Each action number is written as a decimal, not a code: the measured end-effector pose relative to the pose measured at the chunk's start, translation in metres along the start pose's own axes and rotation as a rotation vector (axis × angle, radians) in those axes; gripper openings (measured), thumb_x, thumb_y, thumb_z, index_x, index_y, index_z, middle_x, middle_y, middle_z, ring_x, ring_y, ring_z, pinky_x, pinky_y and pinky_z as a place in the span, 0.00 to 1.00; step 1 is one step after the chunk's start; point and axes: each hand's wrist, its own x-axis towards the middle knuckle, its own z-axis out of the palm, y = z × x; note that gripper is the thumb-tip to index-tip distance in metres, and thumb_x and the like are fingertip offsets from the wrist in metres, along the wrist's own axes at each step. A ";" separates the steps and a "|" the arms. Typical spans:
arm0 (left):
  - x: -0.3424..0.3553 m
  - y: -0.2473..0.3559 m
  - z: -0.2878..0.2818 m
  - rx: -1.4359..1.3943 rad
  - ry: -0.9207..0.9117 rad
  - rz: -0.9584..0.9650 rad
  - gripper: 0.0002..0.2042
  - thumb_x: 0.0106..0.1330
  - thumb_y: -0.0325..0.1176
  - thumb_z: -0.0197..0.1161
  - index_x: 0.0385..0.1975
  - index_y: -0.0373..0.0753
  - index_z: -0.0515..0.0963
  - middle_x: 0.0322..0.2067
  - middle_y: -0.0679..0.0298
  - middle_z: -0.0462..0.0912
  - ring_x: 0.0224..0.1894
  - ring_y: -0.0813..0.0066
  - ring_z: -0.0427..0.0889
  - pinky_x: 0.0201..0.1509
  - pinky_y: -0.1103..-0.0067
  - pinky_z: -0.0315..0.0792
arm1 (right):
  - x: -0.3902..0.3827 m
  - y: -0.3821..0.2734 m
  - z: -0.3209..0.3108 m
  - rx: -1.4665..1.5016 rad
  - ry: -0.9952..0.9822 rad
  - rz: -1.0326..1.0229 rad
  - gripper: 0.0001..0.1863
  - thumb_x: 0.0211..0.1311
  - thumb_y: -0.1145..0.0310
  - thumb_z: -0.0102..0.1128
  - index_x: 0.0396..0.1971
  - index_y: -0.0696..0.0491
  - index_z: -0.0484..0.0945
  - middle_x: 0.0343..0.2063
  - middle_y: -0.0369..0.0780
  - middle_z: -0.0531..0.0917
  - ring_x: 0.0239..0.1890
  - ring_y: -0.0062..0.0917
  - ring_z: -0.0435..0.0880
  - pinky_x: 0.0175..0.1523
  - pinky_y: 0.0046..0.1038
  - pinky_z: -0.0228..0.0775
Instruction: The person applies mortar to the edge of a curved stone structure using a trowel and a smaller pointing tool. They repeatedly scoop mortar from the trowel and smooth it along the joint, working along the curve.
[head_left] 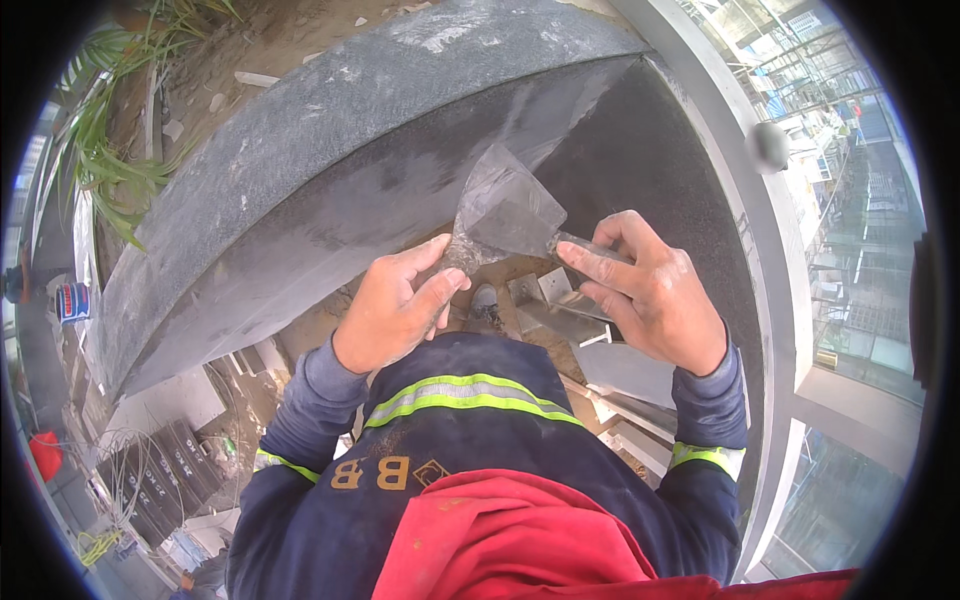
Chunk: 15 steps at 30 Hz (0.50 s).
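My left hand point(400, 300) is closed around the handle end of a wide putty knife point(497, 178), its grey-smeared blade pointing up and away from me. From the other side, my right hand point(655, 285) grips a second putty knife point(512, 230) between thumb and fingers. This darker blade lies across the lower part of the wide one, and the two look to be in contact. Both handles are mostly hidden by my fingers. Whitish dust or paste marks the fingers of both hands. The knives are in front of a dark grey curved stone ledge point(270, 165).
A blue and red can point(72, 302) stands beside the ledge's left end. Green leaves point(110, 160) hang over soil at the far left. Metal offcuts point(565, 315) and boards point(165, 470) litter the floor below. A grey metal frame point(800, 290) with glass runs along the right.
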 end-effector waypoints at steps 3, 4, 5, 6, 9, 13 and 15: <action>-0.002 -0.009 -0.021 -0.012 -0.057 0.056 0.28 0.76 0.38 0.58 0.69 0.27 0.66 0.41 0.56 0.85 0.27 0.79 0.80 0.27 0.83 0.74 | 0.004 -0.001 -0.001 0.153 0.028 -0.064 0.26 0.55 0.77 0.71 0.57 0.47 0.85 0.41 0.43 0.80 0.35 0.32 0.83 0.36 0.30 0.77; -0.003 -0.005 -0.028 -0.020 -0.085 0.089 0.28 0.77 0.40 0.58 0.69 0.27 0.67 0.41 0.57 0.85 0.28 0.79 0.80 0.27 0.83 0.74 | 0.006 0.010 -0.004 0.264 0.087 -0.107 0.23 0.61 0.73 0.69 0.58 0.51 0.83 0.46 0.44 0.81 0.41 0.29 0.83 0.41 0.29 0.77; -0.003 0.000 -0.035 -0.027 -0.113 0.121 0.28 0.77 0.42 0.58 0.69 0.28 0.68 0.41 0.57 0.85 0.28 0.79 0.80 0.27 0.83 0.74 | 0.006 0.022 -0.006 0.381 0.085 -0.067 0.22 0.64 0.71 0.67 0.59 0.53 0.82 0.48 0.44 0.81 0.43 0.28 0.83 0.44 0.28 0.77; -0.003 0.004 -0.041 -0.026 -0.140 0.116 0.28 0.77 0.43 0.58 0.68 0.28 0.68 0.41 0.58 0.85 0.28 0.78 0.81 0.28 0.83 0.74 | 0.007 0.030 -0.004 0.500 0.075 -0.027 0.21 0.68 0.68 0.65 0.59 0.56 0.81 0.50 0.44 0.81 0.45 0.27 0.83 0.47 0.28 0.78; -0.007 0.020 -0.051 -0.058 -0.224 0.090 0.29 0.76 0.46 0.59 0.66 0.28 0.71 0.39 0.58 0.86 0.27 0.78 0.80 0.28 0.83 0.73 | 0.011 0.040 0.016 0.645 0.090 -0.029 0.22 0.71 0.63 0.63 0.61 0.56 0.80 0.52 0.44 0.81 0.48 0.27 0.82 0.50 0.27 0.79; -0.007 0.037 -0.064 -0.036 -0.295 0.059 0.22 0.79 0.42 0.54 0.61 0.30 0.77 0.36 0.63 0.86 0.26 0.82 0.79 0.27 0.83 0.73 | 0.020 0.043 0.026 0.717 0.129 -0.072 0.23 0.71 0.63 0.64 0.61 0.55 0.79 0.54 0.43 0.80 0.53 0.27 0.80 0.53 0.28 0.78; -0.008 0.042 -0.068 -0.015 -0.299 0.073 0.21 0.79 0.41 0.54 0.58 0.30 0.79 0.33 0.64 0.85 0.25 0.83 0.78 0.27 0.83 0.72 | 0.026 0.040 0.032 0.740 0.152 -0.104 0.23 0.70 0.65 0.65 0.62 0.53 0.79 0.55 0.43 0.79 0.55 0.28 0.79 0.56 0.29 0.76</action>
